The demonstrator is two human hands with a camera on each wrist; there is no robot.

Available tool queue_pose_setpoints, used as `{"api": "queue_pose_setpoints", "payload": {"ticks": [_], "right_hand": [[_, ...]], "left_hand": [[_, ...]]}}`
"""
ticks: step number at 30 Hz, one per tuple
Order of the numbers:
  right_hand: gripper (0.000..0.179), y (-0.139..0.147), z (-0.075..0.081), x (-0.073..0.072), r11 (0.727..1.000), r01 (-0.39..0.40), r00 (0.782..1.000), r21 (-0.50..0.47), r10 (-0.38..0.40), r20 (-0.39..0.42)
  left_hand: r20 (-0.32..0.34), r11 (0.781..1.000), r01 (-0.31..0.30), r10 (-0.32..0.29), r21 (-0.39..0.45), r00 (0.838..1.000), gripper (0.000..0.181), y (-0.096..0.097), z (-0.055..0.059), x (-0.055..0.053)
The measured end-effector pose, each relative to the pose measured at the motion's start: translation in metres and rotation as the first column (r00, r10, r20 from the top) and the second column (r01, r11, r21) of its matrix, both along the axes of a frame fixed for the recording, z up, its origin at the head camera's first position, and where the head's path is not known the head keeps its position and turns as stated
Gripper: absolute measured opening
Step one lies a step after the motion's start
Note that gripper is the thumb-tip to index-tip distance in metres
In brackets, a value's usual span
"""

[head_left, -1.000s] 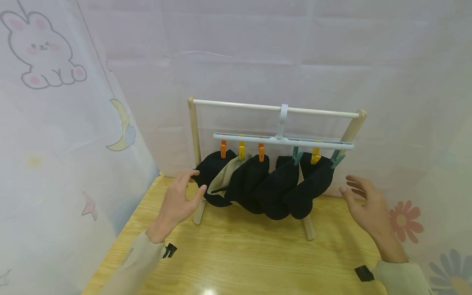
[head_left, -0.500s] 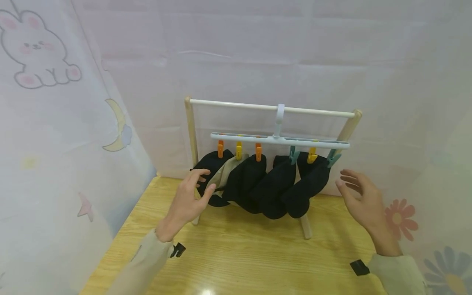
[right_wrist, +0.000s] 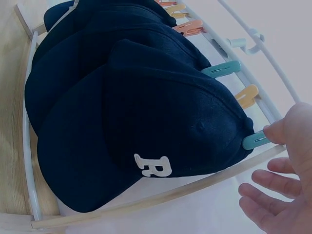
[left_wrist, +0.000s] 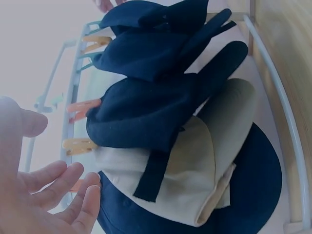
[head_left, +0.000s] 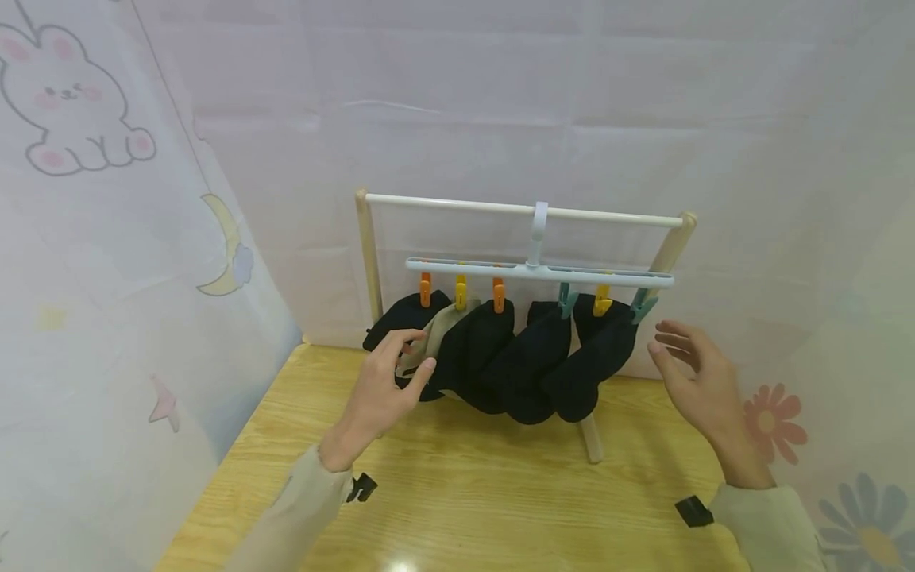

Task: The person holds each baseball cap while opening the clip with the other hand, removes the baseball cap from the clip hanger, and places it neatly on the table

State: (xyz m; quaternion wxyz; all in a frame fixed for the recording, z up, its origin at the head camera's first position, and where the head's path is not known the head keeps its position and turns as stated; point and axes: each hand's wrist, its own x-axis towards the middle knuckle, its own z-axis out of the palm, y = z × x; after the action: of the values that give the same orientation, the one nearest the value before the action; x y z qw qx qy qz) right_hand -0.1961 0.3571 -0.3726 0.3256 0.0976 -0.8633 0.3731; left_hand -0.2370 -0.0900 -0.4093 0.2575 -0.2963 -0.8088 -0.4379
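Note:
Several ball caps hang in a row from a pale blue clip hanger point(head_left: 486, 271), most of them dark navy. A beige cap point(left_wrist: 180, 170) sits second from the left, between dark ones. The rightmost dark cap point(right_wrist: 170, 112) bears a white letter R. My left hand point(head_left: 379, 389), fingers spread and bent a little, overlaps the beige cap in the head view and holds nothing. Beside the right end of the hanger is my right hand point(head_left: 704, 389), empty, thumb apart from its fingers. In the right wrist view its thumb overlaps the end teal clip point(right_wrist: 256, 140).
A small rack with wooden posts point(head_left: 369, 262) and a white top bar point(head_left: 443, 204) carries the hanger by its hook point(head_left: 538, 230). Orange, yellow and teal clips grip the caps. The rack stands on a wooden table point(head_left: 465, 492) against a printed cloth backdrop point(head_left: 457, 95).
My left hand has moved to the right, from the leftmost cap's edge across to the beige cap. My right hand has shifted slightly up toward the hanger's end. The caps hang much as before.

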Motion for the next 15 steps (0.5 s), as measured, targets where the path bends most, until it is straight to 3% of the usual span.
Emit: {"api": "queue_pose_setpoints", "payload": {"ticks": [15], "right_hand": [[0.043,-0.008,0.013,-0.011,0.998,-0.037,0.999,-0.049,0.036,-0.023]], "left_hand": [[0.032,0.996,0.088,-0.088,0.01,0.996,0.04,0.029,0.008,-0.001]]}}
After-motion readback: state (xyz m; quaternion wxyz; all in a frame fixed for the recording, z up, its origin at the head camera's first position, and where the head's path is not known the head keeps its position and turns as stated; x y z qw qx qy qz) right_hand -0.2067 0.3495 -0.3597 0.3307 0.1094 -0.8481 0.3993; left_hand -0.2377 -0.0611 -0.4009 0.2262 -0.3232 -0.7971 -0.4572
